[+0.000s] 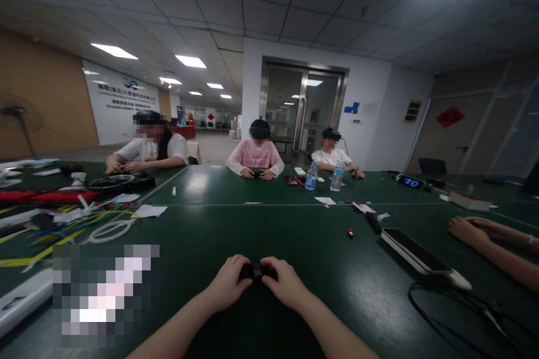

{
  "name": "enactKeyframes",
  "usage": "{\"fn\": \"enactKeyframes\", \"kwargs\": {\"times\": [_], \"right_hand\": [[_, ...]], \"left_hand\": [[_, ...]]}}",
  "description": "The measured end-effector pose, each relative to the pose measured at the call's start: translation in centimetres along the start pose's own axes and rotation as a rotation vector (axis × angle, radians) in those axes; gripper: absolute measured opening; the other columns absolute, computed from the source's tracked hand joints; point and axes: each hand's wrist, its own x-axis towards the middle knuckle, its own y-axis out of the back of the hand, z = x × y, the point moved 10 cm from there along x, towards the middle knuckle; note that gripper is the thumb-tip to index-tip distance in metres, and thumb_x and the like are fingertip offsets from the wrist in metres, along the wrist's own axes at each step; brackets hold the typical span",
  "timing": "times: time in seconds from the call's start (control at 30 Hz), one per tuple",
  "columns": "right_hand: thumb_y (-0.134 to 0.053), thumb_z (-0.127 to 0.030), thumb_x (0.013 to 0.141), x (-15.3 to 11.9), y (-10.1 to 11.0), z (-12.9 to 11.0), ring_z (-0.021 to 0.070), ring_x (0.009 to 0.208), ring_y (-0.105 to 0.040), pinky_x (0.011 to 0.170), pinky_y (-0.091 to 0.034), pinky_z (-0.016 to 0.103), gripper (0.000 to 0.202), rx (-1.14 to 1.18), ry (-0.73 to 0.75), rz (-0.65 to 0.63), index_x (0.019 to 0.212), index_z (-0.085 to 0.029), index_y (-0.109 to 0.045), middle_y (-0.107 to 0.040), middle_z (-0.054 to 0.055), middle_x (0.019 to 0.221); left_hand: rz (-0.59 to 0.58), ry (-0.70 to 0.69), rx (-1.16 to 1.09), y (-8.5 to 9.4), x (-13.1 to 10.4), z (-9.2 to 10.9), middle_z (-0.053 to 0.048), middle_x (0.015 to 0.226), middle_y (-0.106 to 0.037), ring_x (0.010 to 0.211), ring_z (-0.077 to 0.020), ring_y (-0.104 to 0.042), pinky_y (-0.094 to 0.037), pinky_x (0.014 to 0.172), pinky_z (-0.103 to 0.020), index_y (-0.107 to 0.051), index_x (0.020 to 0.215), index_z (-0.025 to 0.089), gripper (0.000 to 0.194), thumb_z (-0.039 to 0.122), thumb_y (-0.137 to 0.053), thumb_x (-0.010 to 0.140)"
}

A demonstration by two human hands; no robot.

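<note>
A small black object [257, 272] with a greyish middle rests low in the centre of the view, at the near part of the green table [210, 235]. My left hand [229, 283] is closed round its left end, thumb toward me. On its right end, my right hand [284, 283] is closed in the same way. The two hands are a short gap apart, with the object's middle showing between them. Its underside and the fingertips behind it are hidden.
Cables [112, 231] and tools crowd the left. Ahead stand two water bottles [311, 177] [337, 177]. At right are a small red object [350, 233], a phone-like device [421, 252], a black cable [438, 314] and another person's hands [469, 230]. Three people sit opposite.
</note>
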Motion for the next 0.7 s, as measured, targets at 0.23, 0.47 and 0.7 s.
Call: {"fn": "enactKeyframes", "kwargs": {"times": [0.23, 0.47, 0.7], "right_hand": [[-0.059, -0.027, 0.071, 0.5, 0.3, -0.9, 0.0190, 0.101, -0.055, 0.088, -0.042, 0.034, 0.038, 0.006, 0.084, -0.039, 0.108, -0.031, -0.056, -0.059, -0.001, 0.105], [-0.064, -0.033, 0.068, 0.5, 0.1, -2.2, 0.0216, 0.103, -0.052, 0.090, -0.037, 0.036, 0.029, -0.045, 0.137, -0.044, 0.097, -0.030, -0.062, -0.060, -0.001, 0.107], [-0.062, -0.034, 0.071, 0.8, 0.0, -2.0, 0.0216, 0.100, -0.052, 0.084, -0.039, 0.036, 0.023, -0.036, 0.092, -0.033, 0.093, -0.031, -0.063, -0.061, -0.002, 0.101]], "left_hand": [[-0.108, -0.130, 0.018, -0.4, 0.9, 1.4, -0.004, 0.112, -0.055, 0.103, -0.0201, -0.048, -0.038, 0.088, -0.034, -0.054, 0.107, 0.022, 0.035, 0.030, -0.054, 0.072], [-0.146, -0.176, 0.018, -1.0, 1.7, 1.5, -0.005, 0.106, -0.056, 0.100, -0.0209, -0.048, -0.038, 0.086, -0.033, -0.056, 0.100, 0.022, 0.031, 0.031, -0.058, 0.071], [-0.220, -0.174, -0.006, -0.7, 1.6, 1.6, -0.004, 0.109, -0.055, 0.103, -0.0215, -0.048, -0.038, 0.089, -0.034, -0.056, 0.104, 0.023, 0.034, 0.033, -0.058, 0.072]]}}
